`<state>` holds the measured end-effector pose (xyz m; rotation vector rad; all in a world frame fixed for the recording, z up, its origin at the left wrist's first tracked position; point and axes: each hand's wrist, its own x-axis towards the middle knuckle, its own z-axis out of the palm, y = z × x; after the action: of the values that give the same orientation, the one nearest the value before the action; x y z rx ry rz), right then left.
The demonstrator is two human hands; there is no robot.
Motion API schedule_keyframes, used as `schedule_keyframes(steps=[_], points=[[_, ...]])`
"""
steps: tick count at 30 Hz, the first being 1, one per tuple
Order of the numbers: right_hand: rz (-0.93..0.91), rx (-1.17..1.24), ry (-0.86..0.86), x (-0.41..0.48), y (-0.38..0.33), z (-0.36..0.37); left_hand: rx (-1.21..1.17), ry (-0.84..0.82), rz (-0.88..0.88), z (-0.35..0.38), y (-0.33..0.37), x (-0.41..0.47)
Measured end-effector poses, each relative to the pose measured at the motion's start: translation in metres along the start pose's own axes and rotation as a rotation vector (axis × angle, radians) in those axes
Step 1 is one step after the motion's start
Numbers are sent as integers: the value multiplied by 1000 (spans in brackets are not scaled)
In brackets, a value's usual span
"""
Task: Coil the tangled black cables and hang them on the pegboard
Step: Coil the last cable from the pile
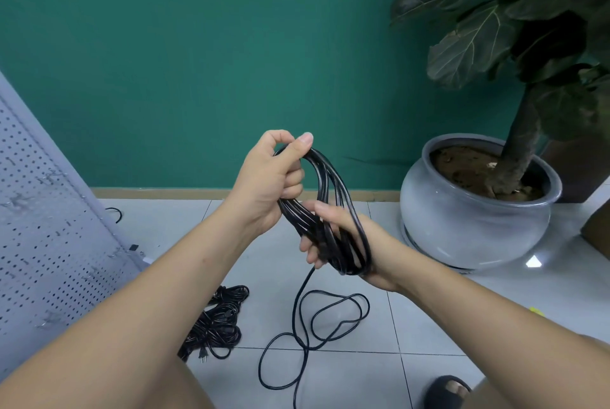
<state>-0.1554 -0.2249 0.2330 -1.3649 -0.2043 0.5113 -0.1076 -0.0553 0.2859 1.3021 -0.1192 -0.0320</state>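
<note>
A black cable coil [333,190] of several loops hangs between both hands in the middle of the head view. My left hand [270,180] pinches the top of the loops between thumb and fingers. My right hand [343,240] grips the bottom of the same coil from below. The cable's loose tail [313,322] drops from the right hand and lies in open loops on the floor tiles. A pile of other tangled black cables [216,322] lies on the floor at lower left. The white pegboard [43,230] leans at the far left, with metal hooks on it.
A large grey plant pot [475,220] with a broad-leaved plant stands at the right against the green wall. A brown box edge [597,230] shows at the far right. A foot in a black sandal [449,390] is at the bottom right. My knees fill the bottom edge.
</note>
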Motion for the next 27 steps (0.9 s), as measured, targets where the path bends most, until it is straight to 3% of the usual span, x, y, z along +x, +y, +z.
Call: schedule_keyframes(steps=[3,6,13,17,23,27], points=[[-4,120,-37,-2,2,-7,-5,22,-7,1,1,1],[-2,68,-28,-3,1,-8,14,43,-2,4,0,1],[-17,-555,48,-3,-8,3,78,63,13,23,-8,-3],[3,-796,138,6,-5,7,26,65,-4,28,-10,-2],[-2,-715,150,11,2,12,-76,68,-15,28,-17,5],[6,-564,168,13,9,15,10,23,14,28,-18,8]])
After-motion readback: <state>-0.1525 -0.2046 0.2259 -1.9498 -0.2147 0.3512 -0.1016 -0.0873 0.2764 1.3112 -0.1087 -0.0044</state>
